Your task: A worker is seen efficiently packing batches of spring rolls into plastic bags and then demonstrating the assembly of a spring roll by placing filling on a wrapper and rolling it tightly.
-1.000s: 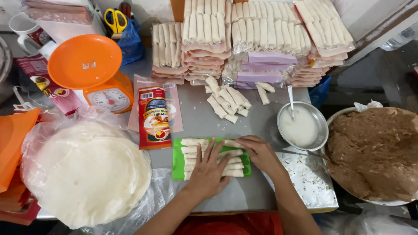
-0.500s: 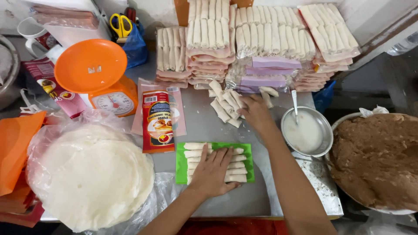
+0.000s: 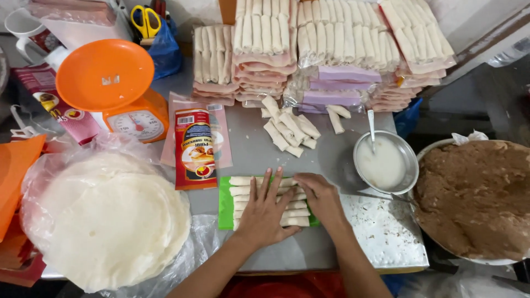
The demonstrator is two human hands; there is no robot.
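Both hands on a stack of pale rolled spring rolls (image 3: 243,190), lower centre of frame.
Rolls lie on a green rectangular tray (image 3: 225,205), long axes left-right. Left hand (image 3: 265,212) flat on top, fingers spread; right hand (image 3: 319,197) at the rolls' right ends, fingers curled together.
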